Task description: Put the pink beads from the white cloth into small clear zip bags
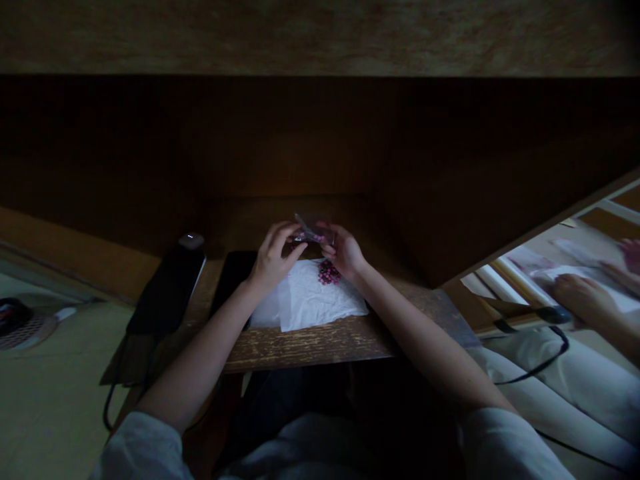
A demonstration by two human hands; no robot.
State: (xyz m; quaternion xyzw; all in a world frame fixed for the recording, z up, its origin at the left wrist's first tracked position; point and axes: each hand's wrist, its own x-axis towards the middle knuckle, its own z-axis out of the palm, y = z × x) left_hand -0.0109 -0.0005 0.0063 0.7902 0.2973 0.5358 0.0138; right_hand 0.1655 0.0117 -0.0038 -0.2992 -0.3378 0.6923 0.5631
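Observation:
Between both hands, raised above the shelf, is a small clear plastic bag (311, 235) with some pink pieces in it. My left hand (278, 252) grips the bag's left side with thumb and fingers. On the other side, my right hand (344, 252) is closed on its right edge. Below them a white cloth or tissue (315, 300) lies spread on the wood. A small heap of pink and dark beads (329, 272) rests on this sheet, close under my right hand. The dim light hides the bag's finer details.
The wooden shelf (310, 350) has tall dark side walls. A black flat object (231, 280) lies left of the sheet. Further left are a dark pouch-like thing (167, 287) and a small device with lights (191, 240). Another person's hand (583, 297) is at the right, beyond the partition.

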